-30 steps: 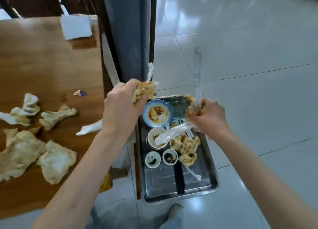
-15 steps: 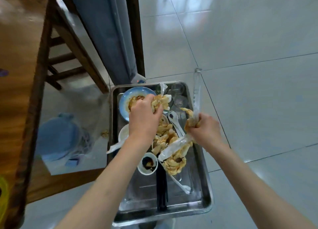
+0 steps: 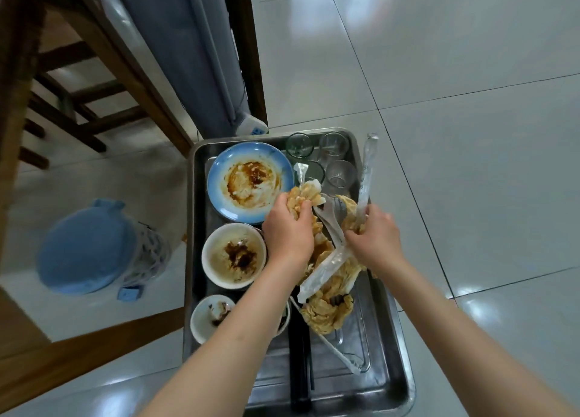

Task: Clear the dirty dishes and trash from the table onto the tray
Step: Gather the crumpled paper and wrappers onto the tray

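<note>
Both hands hover over the middle of the metal tray [image 3: 397, 366], which sits on the tiled floor [image 3: 470, 71] beside a wooden chair [image 3: 94, 81]. The left hand [image 3: 287, 231] has its fingers curled round a wad of greasy napkins [image 3: 301, 198] with a twist of clear plastic sticking out of it, held just above the near rim of the blue plate [image 3: 248, 181]. The right hand [image 3: 375, 239] grips more stained napkins together with a long clear plastic wrapper [image 3: 365, 178] that stands up past the tray's right edge; a second flat wrapper [image 3: 323, 266] slants down below the two hands. The step in hand looks like dropping this trash, and it goes best if both bundles are lowered onto the heap of soiled napkins [image 3: 326, 310] already lying in the tray's middle, not onto the plate or into the bowl [image 3: 233, 255] at the left edge, so the dishes stay easy to stack. The tall wrapper probably needs tipping inward before the right hand lets go, otherwise its top end may flop over the right edge onto the floor. The glasses [image 3: 334, 143] crowd the far right corner, just beside the wrapper, so a low, gentle release should keep them from being knocked. The small dish [image 3: 207, 316] and the dark chopsticks [image 3: 299, 354] near the front edge are best left uncovered. Opening the fingers fully matters, since the greasy paper is likely to cling.
</note>
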